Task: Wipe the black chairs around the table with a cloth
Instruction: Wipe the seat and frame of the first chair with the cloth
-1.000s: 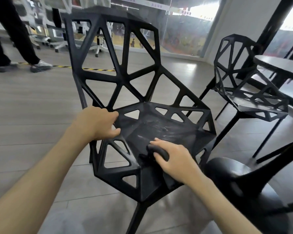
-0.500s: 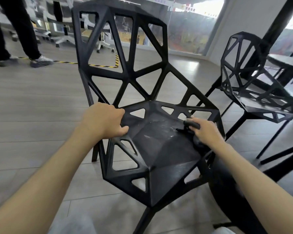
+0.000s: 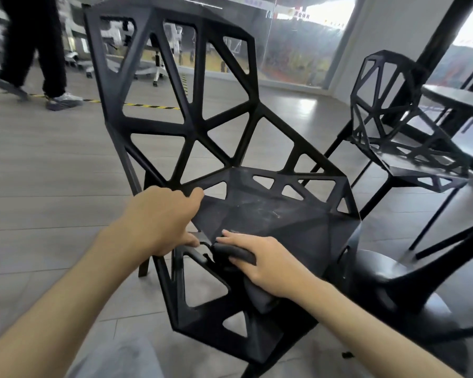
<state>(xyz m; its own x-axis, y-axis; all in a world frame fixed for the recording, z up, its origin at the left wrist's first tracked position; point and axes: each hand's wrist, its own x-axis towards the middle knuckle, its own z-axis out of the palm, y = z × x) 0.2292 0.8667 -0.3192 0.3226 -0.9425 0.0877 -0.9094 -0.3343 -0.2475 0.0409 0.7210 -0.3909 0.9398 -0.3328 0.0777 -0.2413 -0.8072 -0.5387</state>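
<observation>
— Black plastic all over: what is the near chair (image 3: pixel 260 214) doing?
— It stands on the grey floor (image 3: pixel 38 170), its seat just under both hands. The left hand (image 3: pixel 161 216) grips the seat's left edge, fingers (image 3: pixel 195 192) curled over the rim and thumb tucked beneath.
— And the cloth (image 3: pixel 236 255)?
— Dark, bunched up, on the front left of the seat. The right hand (image 3: pixel 268 264) clasps it, fingers wrapped over the roll, and a loose tail hangs below the palm past the seat's front edge.
— Anything beyond the fingers?
— A second chair (image 3: pixel 402 137) of the same open lattice, well apart to the right, beside a dark worktop (image 3: pixel 459 100). Far left, a person's legs (image 3: pixel 36 47) in dark trousers, near yellow-and-black floor tape (image 3: pixel 148 106).
</observation>
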